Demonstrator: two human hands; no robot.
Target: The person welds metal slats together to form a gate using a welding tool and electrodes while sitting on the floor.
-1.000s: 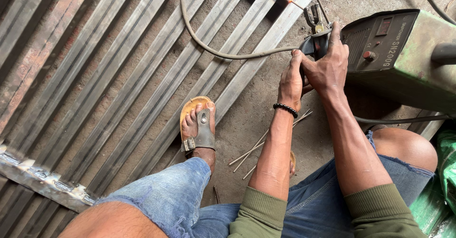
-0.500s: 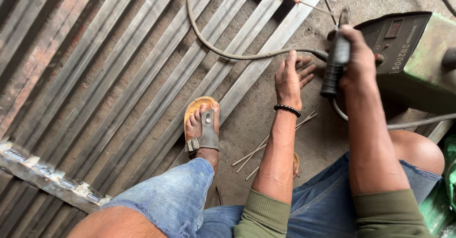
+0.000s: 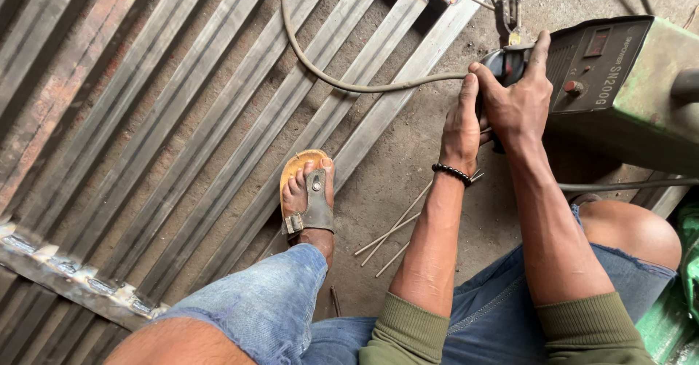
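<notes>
My right hand (image 3: 520, 99) grips a black welding electrode holder (image 3: 502, 63), whose metal jaws (image 3: 512, 12) point away from me. Beside it, my left hand (image 3: 461, 128), with a black bead bracelet at the wrist, rests against the holder's near side and the grey cable (image 3: 328, 74) that leaves it. Both hands are right in front of the green welding machine (image 3: 626, 81). How tightly the left fingers close on the holder is hidden.
Long metal bars (image 3: 182, 117) lie side by side across the left, with a welded crossbar (image 3: 65, 270) near me. Thin welding rods (image 3: 393, 234) lie on the concrete floor by my sandalled foot (image 3: 307, 197). My knee (image 3: 633, 234) is at the right.
My right hand has come back down with the holder to the front of the machine, and my left hand, which was open and apart half a second ago, has closed in against it.
</notes>
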